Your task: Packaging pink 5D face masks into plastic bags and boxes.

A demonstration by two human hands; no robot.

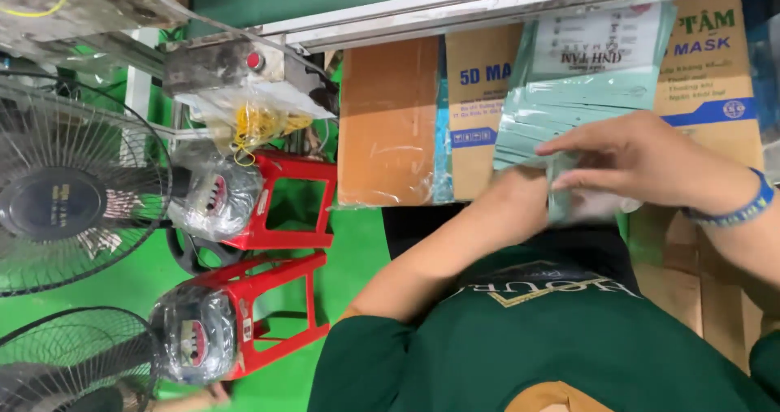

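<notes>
A fanned stack of pale green flat mask packets (pixel 569 107) lies over cardboard boxes in front of me. My left hand (pixel 513 205) reaches up from the lower left and grips the near end of a bunch of these packets. My right hand (pixel 642 162), with a blue band on its wrist, comes in from the right. Its fingers pinch the same bunch (pixel 561 186) from above. The packets between my hands are blurred. My dark green shirt fills the bottom of the view.
A brown cardboard box (pixel 388 119) and printed cartons (pixel 708 62) stand side by side. On the left are two red plastic stools (pixel 284 209), plastic-wrapped fan motors (pixel 213 199), two fans (pixel 57 201), a bag of yellow rubber bands (pixel 258 123) and the green floor (pixel 357 258).
</notes>
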